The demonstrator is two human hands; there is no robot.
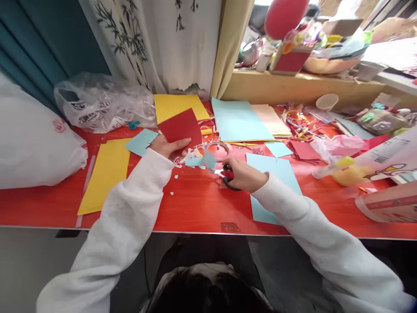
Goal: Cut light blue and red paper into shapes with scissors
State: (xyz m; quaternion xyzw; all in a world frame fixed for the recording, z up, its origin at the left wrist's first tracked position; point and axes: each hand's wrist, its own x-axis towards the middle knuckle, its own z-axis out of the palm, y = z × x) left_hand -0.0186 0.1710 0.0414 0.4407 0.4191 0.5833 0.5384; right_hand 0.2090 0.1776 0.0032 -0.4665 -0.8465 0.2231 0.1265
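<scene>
My left hand is closed on a dark red sheet of paper, thumb on top, tilted above the table. A small light blue paper piece lies partly beside that hand. My right hand grips scissors with red and black handles; their blades are blurred, so I cannot tell how far apart they stand. Close to the blades is a blurred light blue scrap. Between my hands sit a clear tape roll and white paper bits.
Yellow sheets lie left; blue sheets lie at the back and a blue sheet under my right forearm. Plastic bags stand left. On the right are red paper squares, a paper cup and a pink container.
</scene>
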